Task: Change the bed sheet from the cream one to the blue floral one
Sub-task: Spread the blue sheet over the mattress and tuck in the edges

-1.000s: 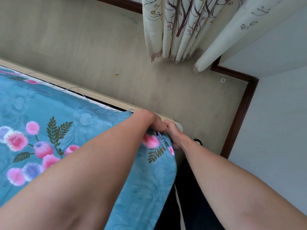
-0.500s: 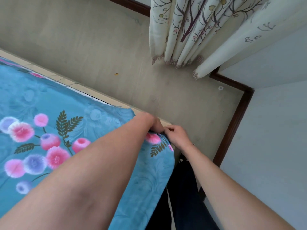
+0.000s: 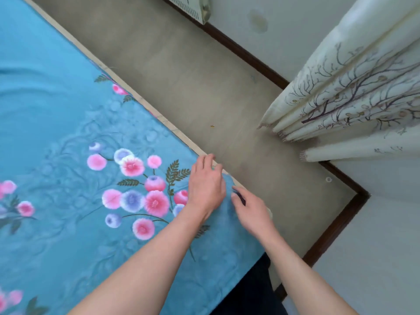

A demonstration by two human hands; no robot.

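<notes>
Head view, looking down over both forearms at a bed corner. Blue floral sheet (image 3: 91, 183) spread flat across the bed, filling the left and lower part of the frame, its long edge running diagonally from upper left down to the corner near both hands. Left hand (image 3: 205, 185) palm-down on the cloth right at that edge, fingers (image 3: 208, 159) slightly spread and flat, reaching over the hem towards the floor side, clamped on nothing. Right hand (image 3: 251, 212) just beside it, nearer the corner, fingers (image 3: 236, 195) loosely curled with tips touching the fabric; cannot tell whether a fold is pinched beneath. Corner of the sheet directly under and just beyond the right hand, so right hand nearer for any tuck; left hand placed to hold or smooth the side edge. Thin pale strip of bed edge (image 3: 145, 105) showing along the sheet's border, probably mattress or frame; no cream sheet to be seen. Judged late in the task: cover on, corner and hem likely left to settle. Risk: pulling the corner may drag the flower print askew or ruffle the smoothed stretch.

Same view, the room. Beige floor (image 3: 204, 87) between bed and wall, a small speck lying on it. Dark skirting board (image 3: 238, 51) along the walls. Cream curtain (image 3: 352, 92) with branch print hanging at upper right, well apart from the bed. Radiator (image 3: 188, 7) partly visible at top.
</notes>
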